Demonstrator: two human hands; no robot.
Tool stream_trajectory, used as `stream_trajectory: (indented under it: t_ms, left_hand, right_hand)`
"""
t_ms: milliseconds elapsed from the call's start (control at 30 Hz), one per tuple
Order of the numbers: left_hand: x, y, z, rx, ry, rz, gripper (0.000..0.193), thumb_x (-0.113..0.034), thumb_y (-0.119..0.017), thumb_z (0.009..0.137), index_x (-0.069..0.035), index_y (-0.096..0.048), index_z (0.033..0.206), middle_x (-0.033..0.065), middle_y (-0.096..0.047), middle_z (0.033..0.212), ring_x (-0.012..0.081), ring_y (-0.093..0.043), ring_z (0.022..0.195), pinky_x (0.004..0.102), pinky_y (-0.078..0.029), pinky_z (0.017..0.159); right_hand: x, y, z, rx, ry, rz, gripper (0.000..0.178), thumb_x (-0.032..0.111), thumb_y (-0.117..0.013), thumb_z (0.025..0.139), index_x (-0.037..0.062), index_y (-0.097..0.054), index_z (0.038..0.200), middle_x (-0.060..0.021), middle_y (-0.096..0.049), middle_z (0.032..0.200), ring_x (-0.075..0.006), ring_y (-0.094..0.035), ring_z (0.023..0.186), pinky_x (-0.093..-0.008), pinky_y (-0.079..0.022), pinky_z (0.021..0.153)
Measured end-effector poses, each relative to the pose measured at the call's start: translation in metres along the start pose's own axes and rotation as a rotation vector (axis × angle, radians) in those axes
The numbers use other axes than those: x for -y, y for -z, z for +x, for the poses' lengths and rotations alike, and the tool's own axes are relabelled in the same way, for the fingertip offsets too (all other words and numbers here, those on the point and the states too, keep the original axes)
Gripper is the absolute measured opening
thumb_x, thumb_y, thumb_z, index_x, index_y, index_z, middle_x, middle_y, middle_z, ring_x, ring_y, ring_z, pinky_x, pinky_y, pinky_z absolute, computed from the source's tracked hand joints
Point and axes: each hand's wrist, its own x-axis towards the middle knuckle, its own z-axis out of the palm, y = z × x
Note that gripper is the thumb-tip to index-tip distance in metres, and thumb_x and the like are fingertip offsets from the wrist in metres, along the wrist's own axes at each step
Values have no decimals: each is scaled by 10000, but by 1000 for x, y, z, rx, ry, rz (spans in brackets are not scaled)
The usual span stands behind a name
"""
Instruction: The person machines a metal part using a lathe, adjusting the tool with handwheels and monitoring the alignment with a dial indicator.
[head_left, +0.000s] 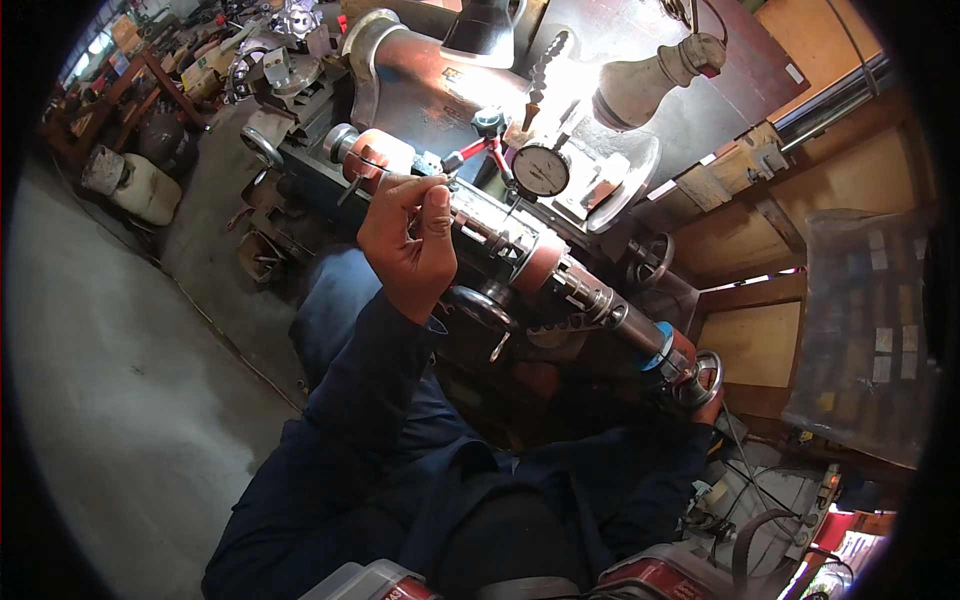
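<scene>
My left hand (408,240) is raised in front of the machine, thumb and fingers pinched together. Whatever lies between the fingertips, if anything, is too small to make out. Behind it, a slim metal shaft (482,233) runs along the machine toward a reddish collar (540,262). Just above the shaft sits a round white-faced dial gauge (541,172), carried by a red jointed arm (468,155) with a black knob (489,122). At the machine's right end, my right hand (711,408) is closed at the rim of a metal handwheel (709,372); most of its fingers are hidden.
A work lamp (645,88) shines over the machine from above. A larger handwheel (480,308) with a crank handle juts out toward me below the shaft. Wooden panels (755,345) and a plastic-covered sheet (865,330) stand at right. A white jug (150,190) sits on the floor at left.
</scene>
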Motion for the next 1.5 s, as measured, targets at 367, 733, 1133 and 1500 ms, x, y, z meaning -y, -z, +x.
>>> stream_trajectory:
  t_ms: [367, 733, 1133, 1500]
  left_hand:
    - [9, -3, 1, -67, -54, 10, 57, -51, -633, 886, 1, -620, 906, 40, -597, 792, 87, -512, 626, 201, -381, 522]
    - [10, -2, 2, -68, -53, 11, 46, -40, -628, 884, 2, -617, 895, 44, -593, 785, 87, -507, 626, 204, -375, 521]
    - [7, 2, 1, -65, -20, 12, 38, -20, -625, 874, 2, -620, 904, 66, -612, 804, 140, -559, 688, 242, -439, 615]
    - [8, -4, 1, -64, -22, -6, 43, -26, -629, 875, 4, -622, 904, 65, -612, 801, 133, -555, 680, 235, -430, 602]
  right_hand:
    - [2, -8, -9, 37, -41, 150, 256, 303, -579, 921, 53, -575, 978, -16, -613, 877, -139, -563, 798, -323, -477, 700]
    - [-15, -5, -22, -18, -14, 66, 352, 314, -646, 866, 25, -609, 1063, -41, -639, 953, -132, -577, 854, -314, -477, 728]
    - [-25, 26, -57, 115, 9, -89, 293, 202, -614, 941, -17, -609, 1135, -63, -657, 1053, -150, -601, 964, -288, -455, 846]
    - [0, 55, -62, 63, 8, 189, 277, 238, -612, 942, -11, -623, 1064, -10, -629, 872, -61, -522, 760, -221, -410, 686]
